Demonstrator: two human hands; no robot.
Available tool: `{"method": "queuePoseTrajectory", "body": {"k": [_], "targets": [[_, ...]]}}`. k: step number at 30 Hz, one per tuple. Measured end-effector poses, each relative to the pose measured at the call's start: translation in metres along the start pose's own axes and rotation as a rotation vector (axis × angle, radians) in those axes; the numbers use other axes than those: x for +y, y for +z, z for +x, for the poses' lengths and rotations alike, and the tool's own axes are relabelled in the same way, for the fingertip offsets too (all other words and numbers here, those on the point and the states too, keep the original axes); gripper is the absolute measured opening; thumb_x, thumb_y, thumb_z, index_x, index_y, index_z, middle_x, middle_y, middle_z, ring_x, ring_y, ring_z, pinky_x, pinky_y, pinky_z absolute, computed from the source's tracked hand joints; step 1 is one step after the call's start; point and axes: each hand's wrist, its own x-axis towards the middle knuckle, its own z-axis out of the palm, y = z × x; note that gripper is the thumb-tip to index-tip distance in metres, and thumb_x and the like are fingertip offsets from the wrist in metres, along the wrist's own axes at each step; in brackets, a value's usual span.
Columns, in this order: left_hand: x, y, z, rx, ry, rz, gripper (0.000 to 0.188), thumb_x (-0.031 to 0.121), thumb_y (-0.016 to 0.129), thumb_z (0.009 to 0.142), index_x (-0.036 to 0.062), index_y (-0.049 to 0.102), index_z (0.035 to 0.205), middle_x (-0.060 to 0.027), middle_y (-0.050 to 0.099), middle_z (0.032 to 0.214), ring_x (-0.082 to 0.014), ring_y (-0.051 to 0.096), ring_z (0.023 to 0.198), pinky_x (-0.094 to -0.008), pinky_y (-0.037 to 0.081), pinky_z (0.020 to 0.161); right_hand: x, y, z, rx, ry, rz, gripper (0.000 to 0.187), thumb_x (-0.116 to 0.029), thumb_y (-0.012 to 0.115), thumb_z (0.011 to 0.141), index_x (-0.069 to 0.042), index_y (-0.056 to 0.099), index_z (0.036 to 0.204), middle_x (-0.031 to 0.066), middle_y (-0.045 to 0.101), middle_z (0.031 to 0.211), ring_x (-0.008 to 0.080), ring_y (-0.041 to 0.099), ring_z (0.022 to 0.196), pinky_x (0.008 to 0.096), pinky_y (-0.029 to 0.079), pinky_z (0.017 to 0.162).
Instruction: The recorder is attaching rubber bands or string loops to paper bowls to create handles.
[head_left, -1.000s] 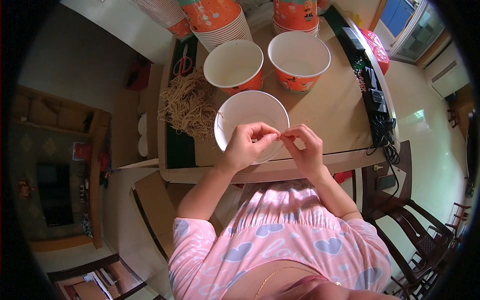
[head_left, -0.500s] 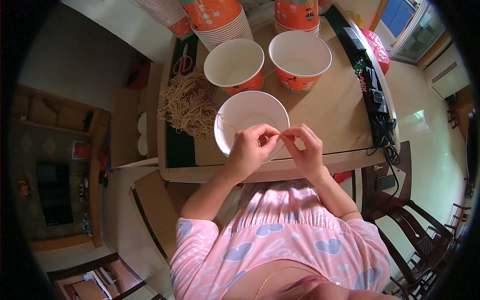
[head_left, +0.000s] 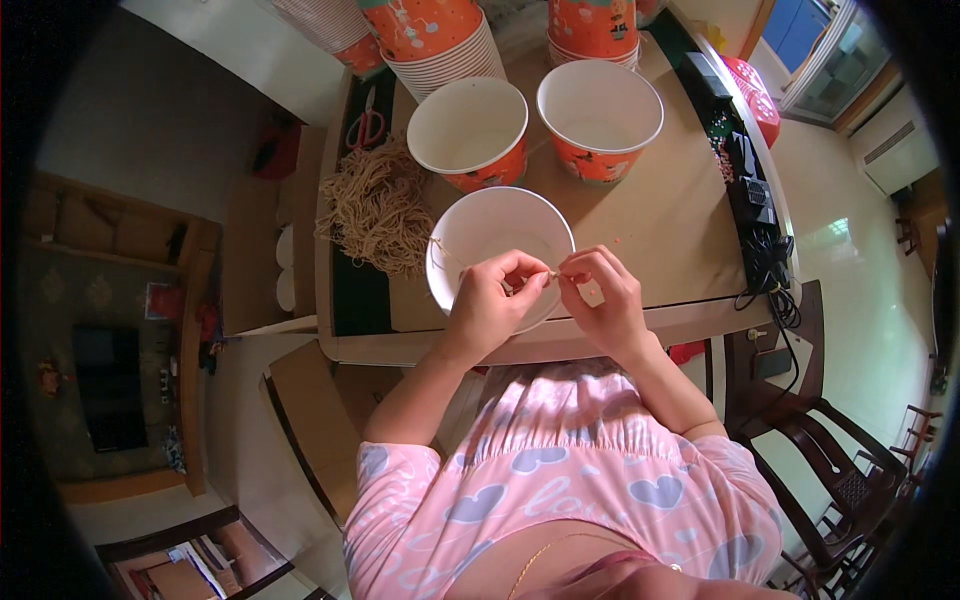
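Note:
A white-lined paper bucket stands near the table's front edge, below my two hands. A thin beige string shows at its left rim and runs toward my left hand. The thumb and forefinger of that hand are pinched together on the string. Fingertip to fingertip with it, my right hand also pinches a small bit of the string. Most of the string between the fingers is hidden. To the left lies a loose heap of beige strings.
Two more orange paper buckets, one at left and one at right, stand behind. Farther back rise stacks of nested buckets. Red-handled scissors lie beyond the string heap. Black cables and a power strip line the right edge.
Both hands have shifted very slightly left, still pinched together. The front bucket has moved a little, its far rim now slightly lower in view.

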Motion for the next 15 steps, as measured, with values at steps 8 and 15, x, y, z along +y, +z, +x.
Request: {"method": "queuePoseTrajectory", "body": {"k": [8,15], "targets": [[-0.0004,-0.0014,0.0012,-0.029,-0.019,-0.024,0.006,0.003,0.066,0.088,0.0007,0.069,0.093,-0.0013,0.07,0.082,-0.0038,0.06,0.071,-0.0201,0.047,0.063,-0.0004,0.0035,0.0005,-0.015,-0.052,-0.007,0.017,0.001,0.072,0.076,-0.002,0.059,0.088,0.0098,0.061,0.088,0.0226,0.064,0.075,0.0319,0.053,0.064],[-0.0032,-0.0027,0.0019,-0.015,-0.013,-0.042,0.008,0.005,0.065,0.088,-0.0016,0.068,0.092,-0.0048,0.07,0.081,-0.0068,0.063,0.071,-0.0232,0.051,0.065,0.0004,0.0017,0.0003,-0.007,-0.009,0.017,0.017,0.002,0.07,0.077,-0.002,0.059,0.089,0.0099,0.061,0.088,0.0229,0.064,0.075,0.0319,0.053,0.064]]}}
